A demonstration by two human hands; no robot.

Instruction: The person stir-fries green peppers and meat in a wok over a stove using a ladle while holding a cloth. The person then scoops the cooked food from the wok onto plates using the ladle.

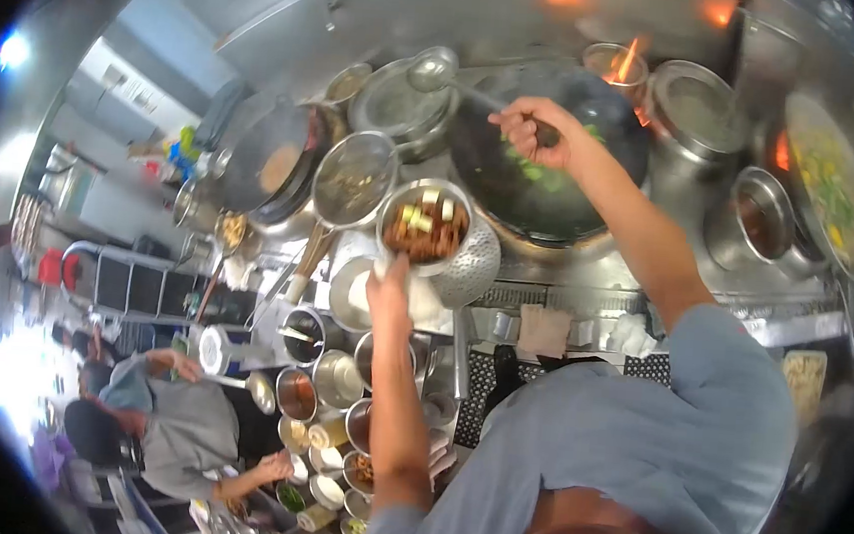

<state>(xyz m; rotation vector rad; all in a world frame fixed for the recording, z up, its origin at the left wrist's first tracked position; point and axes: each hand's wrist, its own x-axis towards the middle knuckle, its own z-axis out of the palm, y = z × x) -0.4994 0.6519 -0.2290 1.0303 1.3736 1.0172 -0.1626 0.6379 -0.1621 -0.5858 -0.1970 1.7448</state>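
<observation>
My left hand (391,289) grips the near rim of a round metal bowl (384,226). Brown cooked strips (434,239) fill this bowl, with several pale yellow-white pieces (417,218) on top. My right hand (543,134) is closed round the handle of a ladle (433,69), whose metal cup hangs over the left rim of a large dark wok (552,212). Green leafy pieces (545,174) lie in the wok, partly hidden by my right hand and forearm. Beneath the bowl sits a perforated metal strainer (472,271), its handle pointing towards me.
Flames (626,60) rise behind the wok. A mesh strainer (353,181) and a second wok (270,159) stand left; a metal pot (762,215) and a pan of vegetables (830,178) stand right. Several seasoning containers (338,379) crowd the lower left, beside another person (184,419) holding a ladle.
</observation>
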